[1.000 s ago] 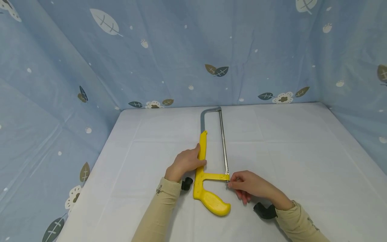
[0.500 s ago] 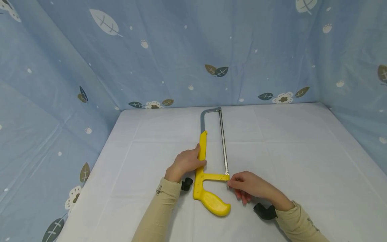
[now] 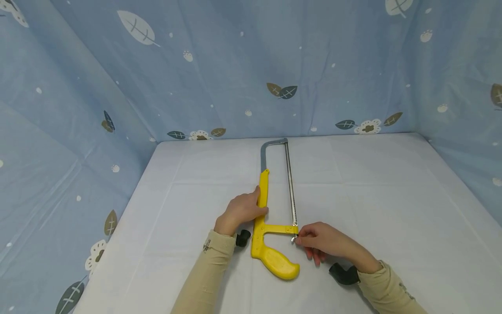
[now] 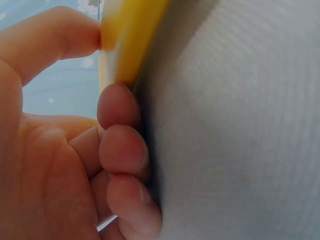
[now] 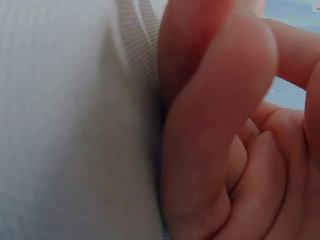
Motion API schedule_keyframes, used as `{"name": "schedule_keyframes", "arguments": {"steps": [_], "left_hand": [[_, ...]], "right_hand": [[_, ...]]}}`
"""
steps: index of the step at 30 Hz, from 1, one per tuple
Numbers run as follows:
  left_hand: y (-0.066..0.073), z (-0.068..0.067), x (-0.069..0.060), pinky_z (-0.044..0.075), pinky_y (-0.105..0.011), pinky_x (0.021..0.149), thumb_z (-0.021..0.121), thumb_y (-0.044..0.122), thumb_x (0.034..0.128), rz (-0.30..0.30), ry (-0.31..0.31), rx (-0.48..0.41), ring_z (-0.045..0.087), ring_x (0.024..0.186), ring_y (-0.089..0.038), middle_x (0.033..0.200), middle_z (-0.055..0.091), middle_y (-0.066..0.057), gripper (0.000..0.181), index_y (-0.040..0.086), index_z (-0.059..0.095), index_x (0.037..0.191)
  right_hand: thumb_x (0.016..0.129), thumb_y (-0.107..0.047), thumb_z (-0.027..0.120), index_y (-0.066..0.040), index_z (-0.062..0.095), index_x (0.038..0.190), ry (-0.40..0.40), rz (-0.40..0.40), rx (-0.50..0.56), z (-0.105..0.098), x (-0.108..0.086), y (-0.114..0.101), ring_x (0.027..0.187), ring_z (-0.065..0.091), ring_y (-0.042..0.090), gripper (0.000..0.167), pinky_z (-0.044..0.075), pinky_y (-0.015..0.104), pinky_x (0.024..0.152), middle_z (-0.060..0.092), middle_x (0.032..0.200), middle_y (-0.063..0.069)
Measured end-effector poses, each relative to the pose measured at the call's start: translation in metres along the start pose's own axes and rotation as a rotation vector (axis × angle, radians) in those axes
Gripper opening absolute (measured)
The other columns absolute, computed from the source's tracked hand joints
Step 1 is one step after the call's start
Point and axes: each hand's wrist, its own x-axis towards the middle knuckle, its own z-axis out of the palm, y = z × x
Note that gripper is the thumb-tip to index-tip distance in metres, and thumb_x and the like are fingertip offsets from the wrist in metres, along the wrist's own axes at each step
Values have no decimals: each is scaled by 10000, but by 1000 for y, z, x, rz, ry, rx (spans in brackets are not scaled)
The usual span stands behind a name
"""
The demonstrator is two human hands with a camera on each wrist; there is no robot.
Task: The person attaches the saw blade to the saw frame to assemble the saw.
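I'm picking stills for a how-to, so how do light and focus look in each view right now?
Head view: even light, saw fairly sharp, small nut too tiny to judge; left wrist view: yellow frame blurred, dark shadow beside the left hand's fingertips; right wrist view: dim, right hand soft, blurry shadow on the white cloth.
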Motion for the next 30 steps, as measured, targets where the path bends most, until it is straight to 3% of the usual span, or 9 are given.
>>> {"name": "schedule_keyframes", "arguments": {"steps": [9,20,30], "left_hand": [[1,0,-2,381,-290,637,548,407,803,-2,-6,-17,492,734,-164,979,564,-46,789,74,196,1426],[0,-1,0,384,-288,621,542,419,799,8,-1,0,495,721,-166,969,563,-46,795,76,194,1426],[-1,-1,0,384,-288,626,545,419,803,8,-3,-5,495,728,-163,997,568,-55,794,77,192,1427]], "right_hand": [[864,-360,551,-81,586,887,-14,-32,-1,-2,0,1,421,541,227,282,417,303,392,564,578,62],[856,-361,564,-65,524,900,22,-11,17,-3,-1,-1,408,540,240,302,418,311,387,548,551,55],[865,-359,551,-57,551,876,6,-27,9,-3,1,1,403,533,222,302,422,317,393,534,546,35]]}}
